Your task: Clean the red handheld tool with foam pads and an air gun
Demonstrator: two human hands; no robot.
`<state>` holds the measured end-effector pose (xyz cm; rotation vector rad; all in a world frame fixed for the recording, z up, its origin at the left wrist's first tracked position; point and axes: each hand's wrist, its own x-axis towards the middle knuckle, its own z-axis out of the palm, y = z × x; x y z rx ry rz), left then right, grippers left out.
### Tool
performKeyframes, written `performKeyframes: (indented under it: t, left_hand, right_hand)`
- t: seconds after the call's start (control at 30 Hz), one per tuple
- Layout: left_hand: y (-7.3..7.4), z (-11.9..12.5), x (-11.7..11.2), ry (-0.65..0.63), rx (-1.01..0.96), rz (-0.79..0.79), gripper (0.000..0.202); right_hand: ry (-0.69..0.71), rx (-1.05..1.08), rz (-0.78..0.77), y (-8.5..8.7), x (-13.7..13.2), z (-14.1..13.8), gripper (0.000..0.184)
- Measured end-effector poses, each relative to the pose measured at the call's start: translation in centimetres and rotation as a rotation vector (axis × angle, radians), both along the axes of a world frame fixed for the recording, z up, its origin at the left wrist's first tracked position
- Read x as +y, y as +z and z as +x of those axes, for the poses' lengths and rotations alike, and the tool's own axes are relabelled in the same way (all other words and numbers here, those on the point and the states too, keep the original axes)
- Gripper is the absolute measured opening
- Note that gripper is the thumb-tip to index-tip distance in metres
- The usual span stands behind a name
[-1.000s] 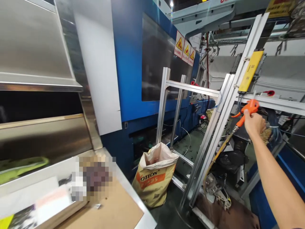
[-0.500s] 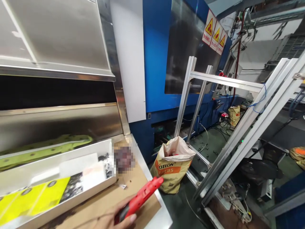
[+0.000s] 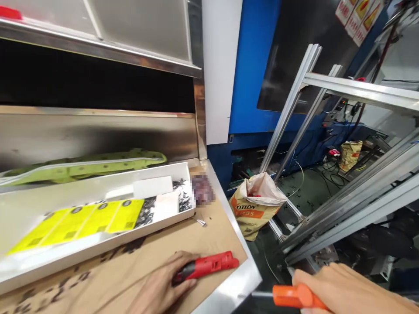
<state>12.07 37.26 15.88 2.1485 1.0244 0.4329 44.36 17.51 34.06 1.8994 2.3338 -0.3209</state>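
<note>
My left hand (image 3: 168, 279) is closed round the dark end of a red-and-black handle-shaped plastic piece (image 3: 214, 264). The red end points right, over the brown surface near the bench corner. At lower right, my right hand (image 3: 340, 285) grips an orange-handled tool (image 3: 291, 296) beyond the bench's metal edge. A thin, blurred shaft seems to extend left from the orange handle; its exact kind is not clear. Left of both hands lies a long white box (image 3: 124, 242) holding yellow printed sheets (image 3: 98, 220), white pieces and many small black bits.
The brown-covered bench (image 3: 225, 226) bears scattered dark bits. Behind the box lies a green strip of cloth (image 3: 98, 165). An open sack (image 3: 257, 213) stands on the floor off the bench's right edge. Beside it rises an aluminium frame (image 3: 360, 89), with a blue machine (image 3: 252, 65) behind.
My right hand has come into view with the orange-handled tool. The red piece now lies more level, lower over the bench. The view has shifted left and down.
</note>
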Motion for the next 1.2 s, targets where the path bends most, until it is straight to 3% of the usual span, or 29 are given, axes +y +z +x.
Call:
performKeyframes:
  t: [0.2,0.47,0.6,0.73,0.97,1.1,1.2]
  left_hand:
    - [-2.5,-0.6,-0.4,-0.037,-0.065,0.011,0.036]
    - [-2.2,-0.5,-0.9,-0.085,-0.128,-0.005,0.026]
    - [-2.1,-0.5,-1.4,-0.056,-0.132,0.011,0.028]
    - [-1.8,-0.5,-1.5,-0.056,-0.117,0.016,0.027]
    - [-3.4,-1.0,-1.4,-0.004,-0.221,0.156,0.034]
    - [-1.8,-0.8,-1.3,-0.064,-0.193,0.033,0.023]
    - [0.3,-0.3,-1.2,-0.045,-0.164,-0.116,0.033]
  right_hand:
    - [0.144,-0.147,0.062,-1.3,5.5,-3.5,0.010]
    - [0.353,-0.305,0.103,-2.3,8.7,-7.1,0.012]
    - [0.407,-0.276,0.136,-2.3,10.2,-8.1,0.014]
    - [0.406,-0.330,0.063,-1.9,11.2,-8.8,0.011]
    - [0.454,-0.362,0.019,-1.8,11.6,-10.0,0.010]
    - [0.499,-0.335,0.088,-1.3,11.3,-9.3,0.016]
    - [0.426,-0.418,0.140,-0.8,10.7,-8.3,0.012]
